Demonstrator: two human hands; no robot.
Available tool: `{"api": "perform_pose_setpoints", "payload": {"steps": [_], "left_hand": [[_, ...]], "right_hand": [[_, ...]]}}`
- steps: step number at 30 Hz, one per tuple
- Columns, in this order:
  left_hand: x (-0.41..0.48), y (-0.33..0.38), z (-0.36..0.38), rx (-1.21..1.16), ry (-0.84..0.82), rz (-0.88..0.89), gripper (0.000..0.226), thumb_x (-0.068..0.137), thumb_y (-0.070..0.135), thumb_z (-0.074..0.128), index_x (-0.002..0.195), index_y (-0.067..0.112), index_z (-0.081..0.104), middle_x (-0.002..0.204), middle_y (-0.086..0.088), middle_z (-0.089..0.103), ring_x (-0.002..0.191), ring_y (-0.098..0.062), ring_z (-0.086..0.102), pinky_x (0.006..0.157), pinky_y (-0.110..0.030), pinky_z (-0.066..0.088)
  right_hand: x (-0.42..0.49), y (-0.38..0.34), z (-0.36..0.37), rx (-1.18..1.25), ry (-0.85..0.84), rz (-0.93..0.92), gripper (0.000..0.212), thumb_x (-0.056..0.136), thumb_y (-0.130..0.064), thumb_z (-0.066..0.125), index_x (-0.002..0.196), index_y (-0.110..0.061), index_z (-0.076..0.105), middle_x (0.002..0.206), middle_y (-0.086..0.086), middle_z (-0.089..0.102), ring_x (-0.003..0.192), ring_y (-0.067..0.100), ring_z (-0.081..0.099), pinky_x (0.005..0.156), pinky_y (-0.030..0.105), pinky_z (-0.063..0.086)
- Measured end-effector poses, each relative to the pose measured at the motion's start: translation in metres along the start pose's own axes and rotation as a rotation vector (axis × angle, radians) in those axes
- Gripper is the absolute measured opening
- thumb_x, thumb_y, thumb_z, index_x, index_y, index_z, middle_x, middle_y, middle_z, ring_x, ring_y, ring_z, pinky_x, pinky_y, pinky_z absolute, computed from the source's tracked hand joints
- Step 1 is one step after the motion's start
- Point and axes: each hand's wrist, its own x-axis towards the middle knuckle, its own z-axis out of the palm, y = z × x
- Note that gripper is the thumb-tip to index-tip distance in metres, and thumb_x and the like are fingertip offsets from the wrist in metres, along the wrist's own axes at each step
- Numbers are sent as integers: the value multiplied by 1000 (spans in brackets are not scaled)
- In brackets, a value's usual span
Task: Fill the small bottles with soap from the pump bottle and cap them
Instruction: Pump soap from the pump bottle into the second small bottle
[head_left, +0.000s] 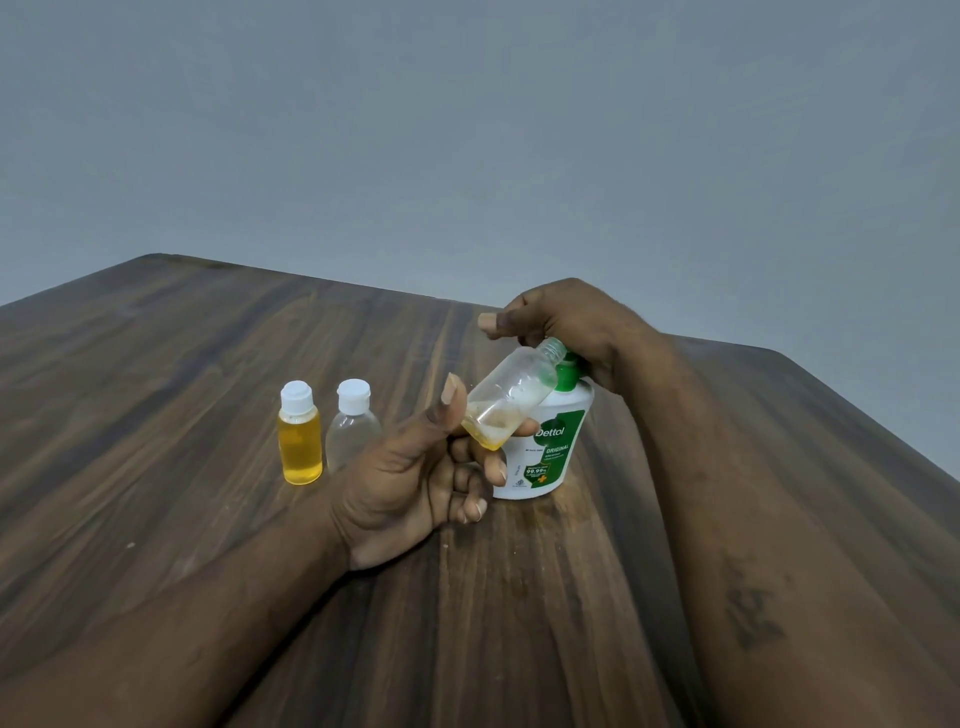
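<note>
Small bottle (511, 397) aslant in left hand (410, 483)

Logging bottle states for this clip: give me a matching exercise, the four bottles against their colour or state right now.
Things
1. leftmost small bottle
2. second small bottle
3. held bottle, in the left hand
4. pump bottle

States
A. uncapped, tilted, a little yellow soap at the bottom
B. white cap on, clear, looks empty
C. white with a green pump, under the right hand
D. white cap on, full of yellow soap

Pairs: 1-D, 2-B, 3-A, 4-C
</note>
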Motion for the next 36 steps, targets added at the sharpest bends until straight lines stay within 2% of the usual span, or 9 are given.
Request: {"api": "perform_pose_setpoints", "payload": {"steps": [3, 7, 11, 17, 22, 26, 28, 32, 36], "left_hand": [[1, -3, -7, -48, 22, -53, 84, 103, 57, 43, 138, -19, 32, 99, -23, 49, 76, -30, 56, 68, -42, 49], [2, -4, -6, -19, 18, -37, 83, 104, 56, 42, 138, -19, 31, 97, -22, 51, 77, -29, 56, 68, -40, 51], [2, -3, -6, 9, 3, -26, 85, 101, 56, 49, 142, -16, 31, 100, -21, 53, 80, -28, 59, 70, -42, 51], [-1, 1, 2, 87, -18, 64, 95, 96, 64, 49, 133, -22, 32, 88, -18, 50, 70, -25, 54, 62, -36, 48], [-2, 3, 3, 60, -12, 67, 94, 101, 66, 42, 136, -21, 33, 87, -17, 53, 70, -23, 56, 62, -36, 49], [-1, 4, 5, 48, -28, 43, 92, 103, 65, 36, 134, -21, 32, 88, -17, 51, 70, -25, 53, 62, -36, 47], [0, 4, 3, 17, -17, 31, 87, 104, 60, 38, 139, -19, 27, 91, -18, 50, 72, -26, 54, 64, -37, 48], [-2, 6, 3, -15, -13, -5, 88, 102, 60, 40, 135, -21, 30, 90, -17, 49, 71, -26, 52, 63, -37, 47], [-5, 9, 10, 51, -21, 49, 95, 97, 65, 46, 134, -21, 32, 86, -16, 51, 69, -23, 53, 61, -35, 47]], "right_hand": [[0, 0, 0, -20, -4, -18, 25, 79, -39, 88, 72, -18, 76, 51, -14, 58, 58, 11, 52, 69, 34, 43], [-5, -7, -5, -13, 146, -81, 39, 81, -41, 86, 88, -4, 76, 59, -13, 62, 55, 3, 55, 63, 27, 43], [-7, -13, -2, -141, 257, -190, 39, 82, -47, 84, 81, -10, 73, 85, -4, 75, 83, 11, 68, 69, 27, 50], [-9, -8, 1, -127, 13, 1, 26, 85, -41, 82, 77, -18, 76, 66, -9, 58, 60, 6, 51, 66, 29, 40], [-10, -9, 0, -84, 26, 2, 25, 86, -42, 81, 81, -18, 79, 45, -19, 56, 56, 3, 50, 62, 28, 40], [-8, -11, -3, -107, 189, -125, 41, 83, -47, 83, 86, -7, 75, 83, -6, 75, 83, 10, 66, 71, 30, 48], [-8, -12, -3, -121, 230, -185, 41, 83, -48, 83, 86, -8, 75, 91, -1, 77, 87, 11, 68, 74, 29, 51], [-8, -11, -2, -138, 102, -107, 37, 84, -44, 82, 82, -8, 75, 74, -5, 64, 69, 10, 55, 70, 30, 44], [-6, -3, 1, -89, -18, -14, 24, 84, -43, 82, 80, -20, 81, 66, -9, 62, 65, 8, 54, 72, 33, 43]]}}
